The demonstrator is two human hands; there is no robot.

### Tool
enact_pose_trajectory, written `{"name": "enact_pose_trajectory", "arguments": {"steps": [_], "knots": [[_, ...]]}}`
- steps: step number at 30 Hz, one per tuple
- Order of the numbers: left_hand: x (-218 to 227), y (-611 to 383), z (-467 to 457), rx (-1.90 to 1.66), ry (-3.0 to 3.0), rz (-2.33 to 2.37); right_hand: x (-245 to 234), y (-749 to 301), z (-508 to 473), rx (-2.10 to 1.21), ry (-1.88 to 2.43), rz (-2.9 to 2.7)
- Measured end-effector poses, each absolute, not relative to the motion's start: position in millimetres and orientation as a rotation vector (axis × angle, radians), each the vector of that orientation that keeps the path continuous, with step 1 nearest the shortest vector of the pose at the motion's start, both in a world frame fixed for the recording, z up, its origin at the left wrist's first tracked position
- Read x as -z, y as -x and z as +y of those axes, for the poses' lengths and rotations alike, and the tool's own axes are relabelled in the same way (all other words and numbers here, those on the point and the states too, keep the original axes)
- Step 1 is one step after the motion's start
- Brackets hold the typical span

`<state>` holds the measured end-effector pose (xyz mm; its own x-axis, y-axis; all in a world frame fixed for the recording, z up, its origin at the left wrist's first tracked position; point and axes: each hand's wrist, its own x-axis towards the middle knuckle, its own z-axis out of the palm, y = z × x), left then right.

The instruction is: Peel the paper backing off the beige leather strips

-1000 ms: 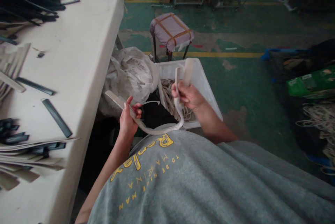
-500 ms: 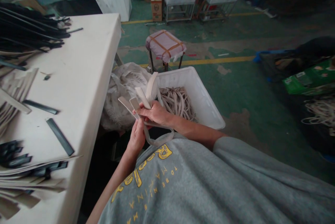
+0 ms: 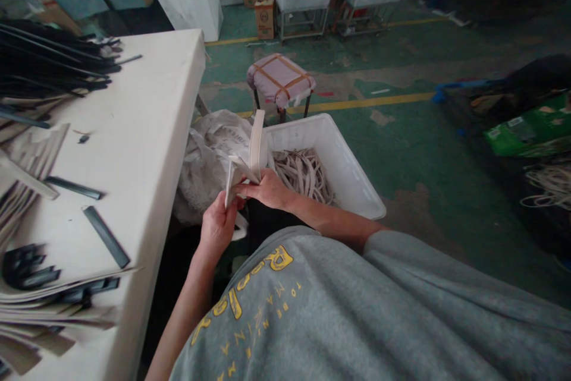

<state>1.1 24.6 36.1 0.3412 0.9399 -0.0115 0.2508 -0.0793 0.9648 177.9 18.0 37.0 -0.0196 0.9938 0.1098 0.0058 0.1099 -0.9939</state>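
My left hand and my right hand are closed together on a cream strap folded into a loop. Its ends stand upright above my fingers. Both hands hover beside the white table's edge, just in front of a white plastic bin that holds several more cream straps.
Black strips and paper stacks lie on the table to my left. A crumpled plastic bag sits between table and bin. A taped stool stands behind the bin. White carts line the far green floor. Clutter lies at right.
The strap was stretched in a wide curve between my separated hands. My hands have come together and folded it so the ends point upward. My view has tilted up.
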Motion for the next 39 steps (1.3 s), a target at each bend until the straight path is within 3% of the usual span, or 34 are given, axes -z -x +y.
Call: {"name": "enact_pose_trajectory", "arguments": {"steps": [9, 19, 27, 33, 39], "knots": [[-27, 14, 11, -0.454, -1.457, 1.053, -33, -178, 9, -1.122, 1.169, -1.249], [-32, 11, 2, -0.280, -1.359, 0.900, -39, -189, 9, -1.491, 0.961, -1.191], [-33, -13, -2, -0.772, -1.577, 1.111, -52, -187, -2, -1.175, 1.209, -1.378], [-35, -19, -1, -0.774, -1.569, 1.067, -71, -196, -11, -0.994, 1.194, -1.344], [-5, -13, -7, -0.687, -1.721, 1.125, -80, -225, -12, -0.826, 1.236, -1.199]]}}
